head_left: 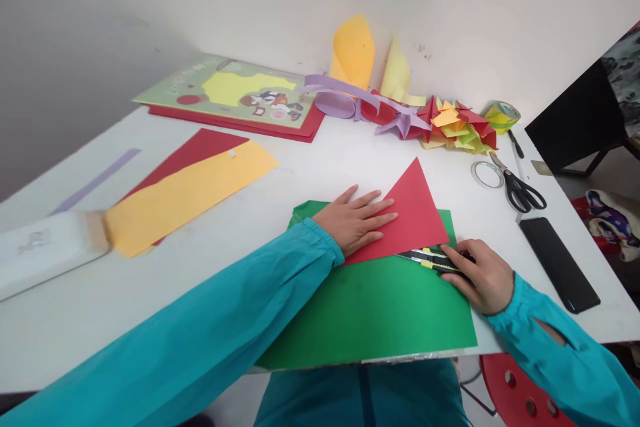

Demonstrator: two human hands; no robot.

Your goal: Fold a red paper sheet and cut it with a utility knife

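A piece of red paper [415, 213], folded to a triangle, lies on a green sheet [370, 320] at the table's front edge. Flat on the red paper's left part rests my left hand [353, 219], its fingers spread. My right hand [477, 273] grips a yellow and black utility knife [429, 258] at the lower right edge of the red paper. The blade points left, and its tip is tucked under the paper's lower edge.
To the right lie black-handled scissors [520, 190], a tape roll [487, 174] and a black flat case [559, 263]. Folded paper shapes [457, 127] stand along the wall. Leftward are a yellow strip [190, 197], a white box [50, 247] and a green pad [170, 90].
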